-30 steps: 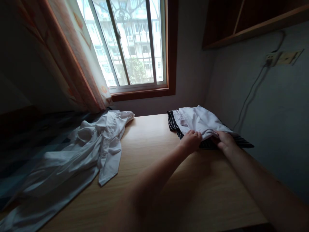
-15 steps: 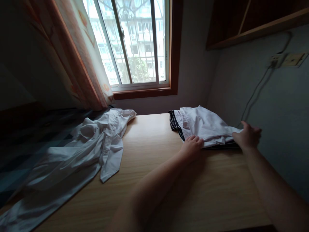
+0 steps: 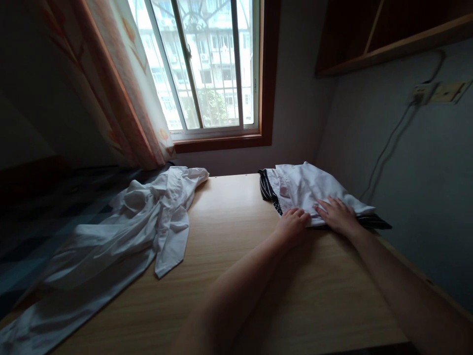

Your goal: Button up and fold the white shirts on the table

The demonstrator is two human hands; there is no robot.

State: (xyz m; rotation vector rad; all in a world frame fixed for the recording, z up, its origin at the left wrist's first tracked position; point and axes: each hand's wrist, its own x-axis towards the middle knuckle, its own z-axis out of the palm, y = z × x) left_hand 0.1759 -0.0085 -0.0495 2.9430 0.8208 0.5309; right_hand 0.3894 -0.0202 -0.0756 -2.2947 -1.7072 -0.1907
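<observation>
The white shirt (image 3: 308,182) lies under the right hand (image 3: 338,215), fingers spread, over a striped garment (image 3: 266,186). At its near edge, the left hand (image 3: 293,223) is bent; I cannot tell whether it pinches. Smoothing seems underway; the next move calls for a light, drag-free release.

1. I have a white shirt (image 3: 308,183) right of the frame's centre, folded into a flat, slightly rumpled bundle, with soft creases across its top and small bunched folds along its left side.
2. Beneath it I see a black cloth with thin white stripes (image 3: 266,187), mostly covered, showing at the bundle's left edge and as a pointed corner at lower right.
</observation>
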